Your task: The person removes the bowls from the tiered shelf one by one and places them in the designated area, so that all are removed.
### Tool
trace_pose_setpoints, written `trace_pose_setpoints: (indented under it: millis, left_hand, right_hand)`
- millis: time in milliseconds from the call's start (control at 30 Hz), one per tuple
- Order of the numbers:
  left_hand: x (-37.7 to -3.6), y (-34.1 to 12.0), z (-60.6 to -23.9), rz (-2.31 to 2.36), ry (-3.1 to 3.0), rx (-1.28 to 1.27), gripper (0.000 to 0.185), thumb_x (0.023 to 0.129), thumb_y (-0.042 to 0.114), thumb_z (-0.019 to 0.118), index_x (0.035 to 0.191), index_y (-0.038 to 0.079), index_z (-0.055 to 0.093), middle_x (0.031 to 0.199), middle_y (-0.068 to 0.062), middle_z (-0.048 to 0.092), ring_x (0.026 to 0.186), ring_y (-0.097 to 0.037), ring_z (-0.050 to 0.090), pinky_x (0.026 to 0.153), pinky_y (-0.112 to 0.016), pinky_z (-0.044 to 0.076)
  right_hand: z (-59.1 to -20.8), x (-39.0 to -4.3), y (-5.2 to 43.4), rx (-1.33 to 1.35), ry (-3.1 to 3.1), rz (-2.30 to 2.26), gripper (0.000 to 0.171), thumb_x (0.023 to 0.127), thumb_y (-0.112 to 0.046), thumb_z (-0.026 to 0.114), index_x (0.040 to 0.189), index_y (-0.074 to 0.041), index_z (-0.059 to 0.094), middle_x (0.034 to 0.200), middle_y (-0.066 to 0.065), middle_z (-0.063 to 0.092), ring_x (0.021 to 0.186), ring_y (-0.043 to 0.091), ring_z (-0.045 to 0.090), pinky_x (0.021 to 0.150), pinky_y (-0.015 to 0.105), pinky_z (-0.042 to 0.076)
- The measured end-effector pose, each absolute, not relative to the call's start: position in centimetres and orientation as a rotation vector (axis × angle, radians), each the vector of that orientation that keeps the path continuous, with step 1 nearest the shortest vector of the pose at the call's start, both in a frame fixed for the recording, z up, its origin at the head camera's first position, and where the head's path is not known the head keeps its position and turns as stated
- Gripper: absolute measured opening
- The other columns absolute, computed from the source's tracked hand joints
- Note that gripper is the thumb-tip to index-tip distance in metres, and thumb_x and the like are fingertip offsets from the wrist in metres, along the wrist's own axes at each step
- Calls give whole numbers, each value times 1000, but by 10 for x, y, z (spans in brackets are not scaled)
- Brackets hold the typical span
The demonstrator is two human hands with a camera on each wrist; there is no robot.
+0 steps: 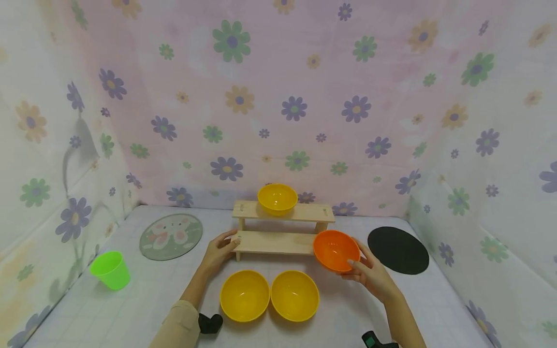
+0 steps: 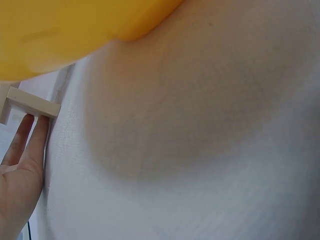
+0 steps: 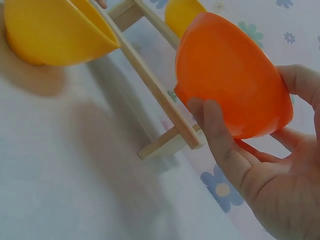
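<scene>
My right hand (image 1: pixel 372 275) holds an orange bowl (image 1: pixel 336 251) by its right side, tilted, at the right end of the lower shelf. Thumb and fingers spread round the orange bowl's outside in the right wrist view. At the left end of the two-tier wooden shelf (image 1: pixel 274 242), my left hand (image 1: pixel 218 253) touches the wood with fairly straight fingers. One yellow bowl (image 1: pixel 277 199) stands on the upper tier. Two more, a left yellow bowl (image 1: pixel 245 296) and a right yellow bowl (image 1: pixel 295 296), sit side by side in front of the shelf.
A bright green cup (image 1: pixel 110 270) stands at the far left. Behind it lies a round grey mat with a rabbit picture (image 1: pixel 171 237). On the right lies a black round mat (image 1: pixel 398 250). Flower-patterned cloth (image 1: pixel 296 135) closes the back and both sides.
</scene>
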State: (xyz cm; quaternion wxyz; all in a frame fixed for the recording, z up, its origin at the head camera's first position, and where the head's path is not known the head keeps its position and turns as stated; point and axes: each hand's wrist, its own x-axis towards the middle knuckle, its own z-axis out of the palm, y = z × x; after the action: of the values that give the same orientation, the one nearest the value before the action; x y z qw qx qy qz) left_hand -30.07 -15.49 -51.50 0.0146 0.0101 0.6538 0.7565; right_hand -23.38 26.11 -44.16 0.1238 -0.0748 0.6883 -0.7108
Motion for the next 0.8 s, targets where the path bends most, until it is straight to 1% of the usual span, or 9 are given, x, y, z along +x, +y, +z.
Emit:
trace_pose_setpoints:
  millis: [200,300,500,567,733,800]
  left_hand:
    - [-300,-153,-514,2355,2027,38,48,90,9,63,135,-1,48,125,-29,52,95,-22,62,83,-35,53]
    - [-299,-153,-513,2357,2022,25,49,90,8,63,135,-1,47,124,-28,53,94,-21,62,84,-36,53]
    - [-298,-153,-512,2367,2021,12,49,90,7,62,137,0,46,125,-28,52,94,-19,62,84,-35,52]
    - [-298,-152,-512,2365,2021,13,49,90,8,62,136,0,46,125,-28,52,94,-20,61,84,-35,52]
    - [-299,-153,-513,2361,2026,22,49,90,9,63,136,0,47,125,-28,52,95,-20,61,83,-34,52]
    - [-299,-153,-513,2357,2036,34,49,90,9,63,135,-1,47,123,-28,53,95,-20,61,82,-33,53]
  right_hand:
    - [-449,-227,265,-193,1999,-2068,71,96,-9,51,151,-10,7,148,29,15,95,25,66,82,38,53]
    - [-454,-225,267,-212,2000,-2058,71,96,-8,51,151,-8,5,147,32,14,95,26,66,83,39,52]
    - [-461,-220,269,-196,1976,-2047,73,96,-9,51,151,-9,3,147,32,15,94,28,66,84,41,52]
    - [-463,-218,269,-218,1971,-2043,73,96,-9,50,150,-7,1,146,33,14,95,28,66,85,41,52]
    - [-469,-213,271,-262,1965,-2030,71,96,-6,49,150,-5,3,146,31,16,96,29,65,85,42,51]
    - [-470,-212,271,-257,1959,-2027,71,95,-6,50,150,-6,4,146,30,15,97,28,65,85,42,51]
